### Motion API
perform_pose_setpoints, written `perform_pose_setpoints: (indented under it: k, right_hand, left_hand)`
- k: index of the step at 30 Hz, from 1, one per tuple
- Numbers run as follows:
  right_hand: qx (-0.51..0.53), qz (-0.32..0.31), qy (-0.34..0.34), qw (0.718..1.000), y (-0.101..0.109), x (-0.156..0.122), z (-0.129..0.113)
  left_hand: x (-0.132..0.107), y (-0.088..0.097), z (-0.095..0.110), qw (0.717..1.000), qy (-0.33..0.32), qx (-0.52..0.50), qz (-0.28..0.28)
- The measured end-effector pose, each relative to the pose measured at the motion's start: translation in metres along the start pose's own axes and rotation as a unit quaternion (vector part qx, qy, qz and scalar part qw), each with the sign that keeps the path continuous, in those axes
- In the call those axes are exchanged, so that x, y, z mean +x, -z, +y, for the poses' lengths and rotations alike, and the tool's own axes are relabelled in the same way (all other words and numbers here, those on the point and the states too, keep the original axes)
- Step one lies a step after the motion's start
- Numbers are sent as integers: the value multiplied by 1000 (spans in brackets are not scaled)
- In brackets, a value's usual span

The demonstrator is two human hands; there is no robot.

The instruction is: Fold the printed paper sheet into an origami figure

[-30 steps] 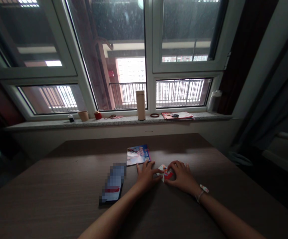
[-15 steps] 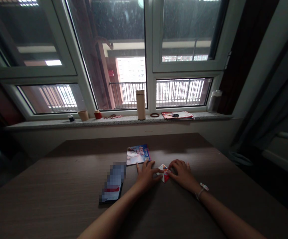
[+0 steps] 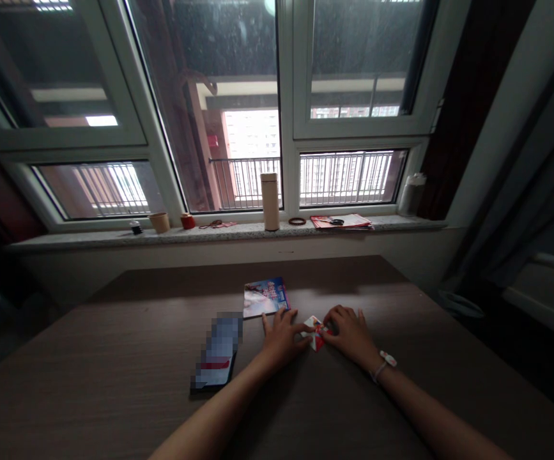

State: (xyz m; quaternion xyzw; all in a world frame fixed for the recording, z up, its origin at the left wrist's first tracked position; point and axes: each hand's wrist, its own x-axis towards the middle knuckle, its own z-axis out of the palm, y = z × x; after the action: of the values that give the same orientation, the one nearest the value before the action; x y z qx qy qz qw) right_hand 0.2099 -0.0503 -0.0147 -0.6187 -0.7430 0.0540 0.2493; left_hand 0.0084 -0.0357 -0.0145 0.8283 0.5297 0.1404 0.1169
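Note:
A small folded piece of red, white and blue paper (image 3: pixel 315 332) lies on the dark wooden table (image 3: pixel 114 358). My left hand (image 3: pixel 282 336) rests on the table at its left edge, fingers spread, thumb pressing the paper. My right hand (image 3: pixel 351 332) is curled at its right edge, fingertips pinching the paper down. A white band sits on my right wrist (image 3: pixel 384 359).
A colourful booklet (image 3: pixel 264 296) lies just beyond my left hand; a phone (image 3: pixel 218 355) lies to its left. On the windowsill (image 3: pixel 89 239) stand a tall beige flask (image 3: pixel 270 201), a cup (image 3: pixel 160 222), a red jar (image 3: pixel 188 221) and papers (image 3: pixel 344 222).
My right hand has drawn slightly toward the paper and the fold has tightened, so less red shows. My left hand has stayed in place.

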Motion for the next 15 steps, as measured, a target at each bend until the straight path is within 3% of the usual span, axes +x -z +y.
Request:
perform_pose_setpoints:
  k: [15]
  right_hand:
    - [-8,21,-10,1000,-3,7,4]
  left_hand:
    - [0,3,2,1000,-2,-4,-3]
